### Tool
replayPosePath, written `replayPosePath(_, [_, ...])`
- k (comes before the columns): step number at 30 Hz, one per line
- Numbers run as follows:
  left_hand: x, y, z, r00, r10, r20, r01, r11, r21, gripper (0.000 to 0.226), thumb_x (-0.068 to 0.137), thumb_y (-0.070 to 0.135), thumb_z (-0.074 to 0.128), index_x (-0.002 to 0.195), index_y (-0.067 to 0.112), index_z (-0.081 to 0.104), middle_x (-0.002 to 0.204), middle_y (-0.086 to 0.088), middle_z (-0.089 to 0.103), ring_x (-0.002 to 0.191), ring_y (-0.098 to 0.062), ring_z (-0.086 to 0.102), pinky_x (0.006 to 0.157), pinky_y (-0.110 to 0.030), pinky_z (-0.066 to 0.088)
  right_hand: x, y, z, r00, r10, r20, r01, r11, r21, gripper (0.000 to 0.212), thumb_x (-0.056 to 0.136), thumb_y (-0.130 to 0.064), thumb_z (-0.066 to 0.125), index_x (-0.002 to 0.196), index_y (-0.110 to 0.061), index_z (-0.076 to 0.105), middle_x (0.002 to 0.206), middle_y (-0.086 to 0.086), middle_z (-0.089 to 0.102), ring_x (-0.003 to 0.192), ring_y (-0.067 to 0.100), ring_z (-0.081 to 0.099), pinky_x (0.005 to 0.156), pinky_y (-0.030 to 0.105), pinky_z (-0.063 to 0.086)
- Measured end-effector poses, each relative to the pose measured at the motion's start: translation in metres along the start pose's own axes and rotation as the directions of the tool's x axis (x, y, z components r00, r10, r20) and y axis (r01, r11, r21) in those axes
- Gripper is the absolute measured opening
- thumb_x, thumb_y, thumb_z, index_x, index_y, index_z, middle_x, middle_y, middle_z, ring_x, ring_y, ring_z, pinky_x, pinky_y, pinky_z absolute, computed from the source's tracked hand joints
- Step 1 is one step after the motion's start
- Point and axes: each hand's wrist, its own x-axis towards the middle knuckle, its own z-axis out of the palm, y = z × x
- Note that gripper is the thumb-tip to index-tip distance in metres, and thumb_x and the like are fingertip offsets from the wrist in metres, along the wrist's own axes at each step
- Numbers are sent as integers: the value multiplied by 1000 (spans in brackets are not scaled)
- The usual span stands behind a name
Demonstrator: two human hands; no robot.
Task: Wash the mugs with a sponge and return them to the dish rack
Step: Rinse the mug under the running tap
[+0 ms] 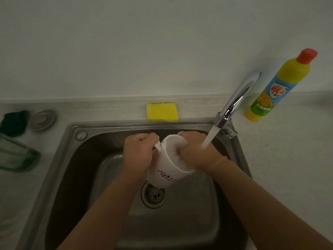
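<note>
The white mug (167, 170) is tilted over the middle of the sink, above the drain strainer (153, 194), with its mouth turned to the far right. It looks like glazed ceramic, a smooth plain cylinder with a line of small dark print on its side. The left hand (137, 152) is curled tightly around the handle at the mug's left. The right hand (193, 152) hooks over the rim, its fingers reaching down inside and the wrist under the running water (210, 136).

This seems to be a rinse or a bare-handed rub of one mug. The yellow sponge (162, 112), a soft rectangular block, lies dry-looking on the far ledge, well apart from both hands. No dish rack and no other mugs are in view, so scrubbing with the sponge and returning the mug are judged as left to do.

The sink (180, 222) is brushed steel with rounded corners and a wet floor. A polished chrome faucet (236, 100) arches in from the far right. Beside it stands a yellow plastic detergent bottle (275, 91) with an orange cap. On the pale speckled countertop (288, 159) at the left lie a dark green scouring pad (13, 123), a round metal disc (42, 120) and a translucent green tray (16, 156).
</note>
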Motion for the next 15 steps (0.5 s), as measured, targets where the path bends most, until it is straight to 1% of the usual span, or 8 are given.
replayPosePath(3, [6,-3,-5,999,-34,-29,33,999,-41,52,82,2,55,36,18,40,38,7,32,46,-12,28,54,-27,26,-16,2,-3,977,183,113,-213,899,382,10,85,-12,59,91,-7,65,82,5,65,78,19,63,62,22,51])
replayPosePath(5, [10,-4,-6,999,-30,-15,29,999,-46,53,81,0,55,33,18,40,37,9,29,44,-11,26,53,-27,23,-30,3,0,969,214,122,-244,896,371,23,88,-16,59,111,-12,62,99,0,63,87,14,61,73,20,50])
replayPosePath(7, [10,-3,-5,1000,-31,3,31,999,-33,53,80,0,55,34,18,39,38,7,29,43,-9,26,53,-27,23,-43,1,2,972,165,-164,-132,971,199,27,91,-19,57,118,-17,59,111,-2,56,96,8,54,83,7,35])
replayPosePath(8, [10,-2,-4,1000,-26,13,26,999,-34,51,80,0,55,36,19,39,40,5,29,44,-10,26,52,-27,23,-49,-3,0,945,104,-311,-46,981,191,21,90,-16,57,110,-19,62,108,-4,56,94,6,53,80,2,33])
replayPosePath(9, [9,-2,-3,1000,-13,27,14,999,-37,47,80,-1,55,40,17,39,43,1,29,45,-11,26,52,-27,23,-53,-5,-3,926,78,-370,11,972,233,16,89,-12,57,98,-23,65,101,-7,59,89,1,54,74,0,34])
replayPosePath(11, [8,0,1,997,28,71,-25,999,-40,40,79,2,57,45,13,39,48,-4,29,47,-14,25,52,-27,22,-55,-8,-11,958,139,-249,-35,924,381,25,86,-8,55,79,-30,64,87,-14,62,82,-2,56,69,5,41])
replayPosePath(13, [4,2,7,986,64,152,-64,998,-6,43,80,8,60,43,16,40,48,-5,29,48,-15,27,52,-28,24,-50,-8,-16,973,230,1,-198,838,508,25,86,-8,53,81,-27,69,84,-7,68,79,5,62,67,16,48])
replayPosePath(15, [-2,3,14,978,71,197,-82,996,46,49,83,6,60,40,18,39,47,-4,29,49,-16,29,54,-30,25,-46,-11,-21,925,337,177,-359,620,698,23,86,-6,51,89,-15,72,82,5,72,73,14,67,61,24,53])
